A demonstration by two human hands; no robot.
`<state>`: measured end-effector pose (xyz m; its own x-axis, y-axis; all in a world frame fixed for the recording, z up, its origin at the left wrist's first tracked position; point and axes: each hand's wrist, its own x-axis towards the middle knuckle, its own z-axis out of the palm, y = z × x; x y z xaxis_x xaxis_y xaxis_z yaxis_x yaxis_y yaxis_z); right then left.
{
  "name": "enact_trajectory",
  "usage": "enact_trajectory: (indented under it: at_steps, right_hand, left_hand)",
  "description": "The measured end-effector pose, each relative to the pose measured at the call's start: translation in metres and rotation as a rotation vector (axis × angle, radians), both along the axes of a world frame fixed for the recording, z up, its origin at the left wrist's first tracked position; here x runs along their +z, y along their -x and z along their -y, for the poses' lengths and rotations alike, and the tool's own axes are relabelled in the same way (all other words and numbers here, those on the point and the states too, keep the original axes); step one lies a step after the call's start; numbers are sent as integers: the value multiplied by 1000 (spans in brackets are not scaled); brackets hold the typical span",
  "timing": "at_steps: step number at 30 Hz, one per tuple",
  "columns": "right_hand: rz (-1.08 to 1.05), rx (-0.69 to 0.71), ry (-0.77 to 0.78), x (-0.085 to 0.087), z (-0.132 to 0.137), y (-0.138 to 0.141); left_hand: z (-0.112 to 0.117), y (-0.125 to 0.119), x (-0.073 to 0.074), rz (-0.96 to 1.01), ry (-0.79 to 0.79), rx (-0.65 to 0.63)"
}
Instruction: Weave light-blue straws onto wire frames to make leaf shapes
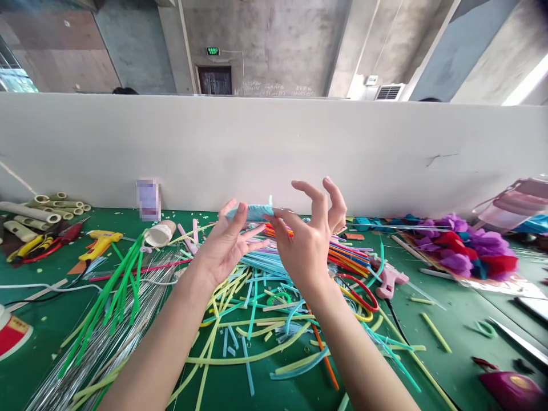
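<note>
Both hands are raised above the middle of the table. Between them is a small light blue pipe-cleaner piece [257,213], ridged along its top edge, with one short end sticking up near its right side. My left hand [222,245] grips its left part between thumb and index finger, the lower fingers spread. With thumb and index finger my right hand [307,245] pinches the right end, its other fingers lifted and bent. Beneath them lie loose yellow and blue pipe cleaners [248,359] and a bundle of coloured ones [349,260].
A yellow glue gun [100,244], pliers [36,246], green stems [126,282] and a paper cup [160,234] lie left. To the right are a pink glue gun [390,279], purple and red petals [482,251] and scissors [520,339]. A white partition [257,148] stands behind.
</note>
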<state>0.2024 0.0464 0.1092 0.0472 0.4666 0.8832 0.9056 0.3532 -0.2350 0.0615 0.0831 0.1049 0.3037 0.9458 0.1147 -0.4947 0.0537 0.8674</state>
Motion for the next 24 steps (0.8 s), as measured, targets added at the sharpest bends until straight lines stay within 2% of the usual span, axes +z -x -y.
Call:
enact_trajectory:
  at_steps: [6,12,18,21,24]
  right_hand:
    - [67,-2,-2,0,0,2]
    - [92,-9,7,3,2,3]
    - [51,48,51,6,5,3]
    - [73,22,33,6,5,2]
    - [122,-37,2,3,3,2]
  left_hand:
    - [-4,1,1,-8,10,-85]
    - [-5,2,1,-21,-6,-65]
    - [-3,1,2,4,22,-57]
    - [-3,-1,3,64,37,-56]
    - [-3,-1,7,196,94,-1]
